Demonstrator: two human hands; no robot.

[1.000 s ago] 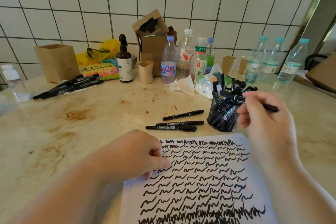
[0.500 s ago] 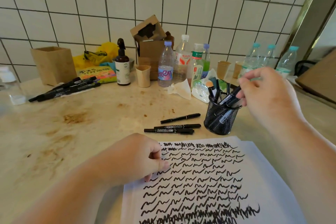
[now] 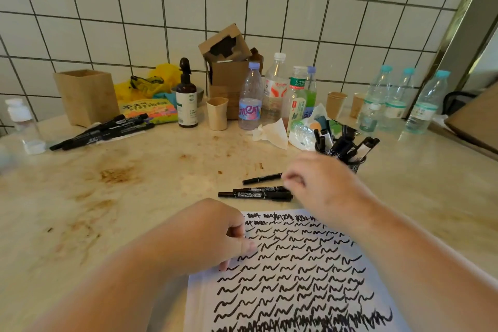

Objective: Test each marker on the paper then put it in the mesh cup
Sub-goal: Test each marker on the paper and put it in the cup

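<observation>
My right hand has dropped from the mesh cup to the three loose markers that lie mid-worktop, just past the paper's far edge; its fingers are curled at the near end of the farthest marker, but I cannot tell whether they have closed on it yet or only touch it. The other two markers lie side by side just below it, nearer the paper. My left hand rests on the paper, fingers loosely curled, fingertips pressing its left edge and gripping nothing. As I read it, the step in hand is picking up the next marker: the next move calls for a firm pinch on the barrel, a lift clear of its two neighbours, the cap off, then a squiggle in what little white remains on the sheet. Half a second ago the right hand was up at the cup's rim, letting a marker go among the others; now the cup stands crowded with markers toward the worktop's right edge, partly hidden behind the hand. A further bunch of markers waits near the far left edge, beside a wooden box.
</observation>
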